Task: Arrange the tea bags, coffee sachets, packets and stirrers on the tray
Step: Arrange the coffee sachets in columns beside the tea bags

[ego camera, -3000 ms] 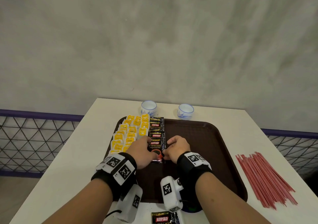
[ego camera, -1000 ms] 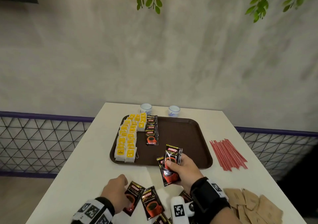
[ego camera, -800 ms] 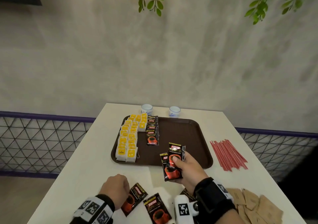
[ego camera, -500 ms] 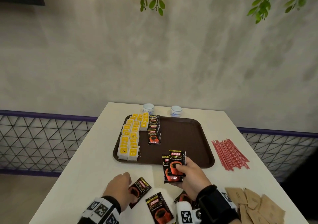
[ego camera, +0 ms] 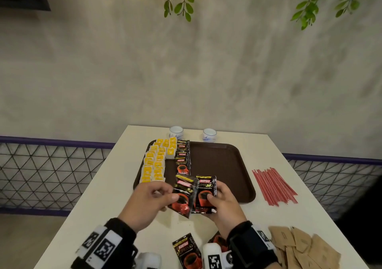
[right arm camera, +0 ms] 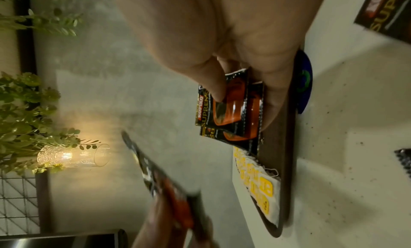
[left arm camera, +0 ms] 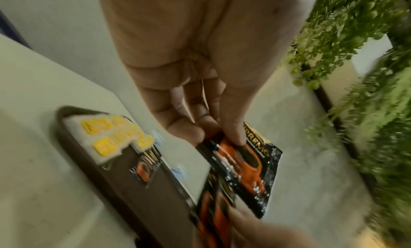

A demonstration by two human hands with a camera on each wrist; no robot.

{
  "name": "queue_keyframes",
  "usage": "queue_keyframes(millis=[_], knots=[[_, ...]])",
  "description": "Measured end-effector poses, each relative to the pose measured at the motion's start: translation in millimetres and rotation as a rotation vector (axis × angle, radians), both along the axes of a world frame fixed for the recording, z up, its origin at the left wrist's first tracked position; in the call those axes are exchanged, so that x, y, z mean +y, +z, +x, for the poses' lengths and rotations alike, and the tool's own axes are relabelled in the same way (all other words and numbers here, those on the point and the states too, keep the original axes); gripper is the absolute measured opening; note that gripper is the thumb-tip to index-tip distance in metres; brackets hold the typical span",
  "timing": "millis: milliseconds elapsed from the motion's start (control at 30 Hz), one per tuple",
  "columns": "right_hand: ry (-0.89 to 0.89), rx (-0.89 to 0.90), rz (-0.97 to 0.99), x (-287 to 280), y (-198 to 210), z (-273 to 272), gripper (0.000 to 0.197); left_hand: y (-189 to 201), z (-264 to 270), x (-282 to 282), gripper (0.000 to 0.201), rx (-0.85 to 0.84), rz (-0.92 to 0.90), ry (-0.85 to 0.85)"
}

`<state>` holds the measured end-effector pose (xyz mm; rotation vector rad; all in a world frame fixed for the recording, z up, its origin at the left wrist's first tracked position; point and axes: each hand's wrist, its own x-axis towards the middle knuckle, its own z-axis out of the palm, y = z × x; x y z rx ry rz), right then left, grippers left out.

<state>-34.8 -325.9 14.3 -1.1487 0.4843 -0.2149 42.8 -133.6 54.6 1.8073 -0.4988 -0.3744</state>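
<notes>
Above the near edge of the tray point(ego camera: 246, 194), my left hand point(ego camera: 148, 198) pinches 1 coffee sachet point(ego camera: 183, 196) between thumb and fingers, tilted beside the 2 overlapping sachets point(ego camera: 206, 192) that my right hand point(ego camera: 224, 204) grips under its thumb. On the tray, tea bags point(ego camera: 155, 163) fill the left side with a column of sachets point(ego camera: 183, 157) just beside them. Stirrers point(ego camera: 272, 186), brown packets point(ego camera: 299, 248) and 1 loose sachet point(ego camera: 187, 250) lie on the table point(ego camera: 99, 206).
</notes>
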Motion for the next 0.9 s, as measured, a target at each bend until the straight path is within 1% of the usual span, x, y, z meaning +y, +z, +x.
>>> queue_keyframes(millis=[67,133,200,267,333,433,567,667,767,833,900], knots=[[0.006,-0.032,0.02,4.6,3.8,3.9,0.032,4.1,-8.4,-19.7,0.013,-0.029,0.013,-0.016],[0.011,-0.067,0.068,9.4,6.4,6.3,0.035,-0.1,-12.7,-35.5,0.013,-0.06,0.052,0.052],[0.001,-0.094,0.118,12.4,6.8,7.5,0.034,-7.0,-13.2,-45.2,0.018,-0.065,0.07,0.114],[-0.009,-0.1,0.141,13.6,5.6,7.7,0.03,-12.7,-13.4,-49.9,0.024,-0.068,0.071,0.151],[-0.019,-0.093,0.168,13.6,4.8,6.6,0.029,-16.7,-13.3,-52.8,0.022,-0.06,0.072,0.177],[0.007,-0.1,0.194,13.6,4.9,2.3,0.032,-19.3,-12.1,-54.0,0.019,-0.041,0.078,0.201],[0.029,-0.129,-0.013,12.8,-1.7,-0.8,0.025,-19.3,-13.5,-50.7,0.026,0.011,0.042,0.172],[0.002,-0.159,-0.054,11.6,-5.6,1.4,0.028,-18.5,-12.7,-49.3,0.032,0.035,0.0,0.162],[0.004,-0.158,-0.09,12.1,-8.5,5.3,0.029,-14.5,-9.3,-50.6,0.019,0.123,-0.106,0.168],[0.017,-0.163,-0.15,14.0,-9.9,7.2,0.03,-14.2,-6.4,-51.6,0.013,0.133,-0.141,0.168],[0.031,-0.158,-0.193,15.8,-9.9,8.5,0.031,-16.0,-4.0,-51.7,0.012,0.122,-0.15,0.173]])
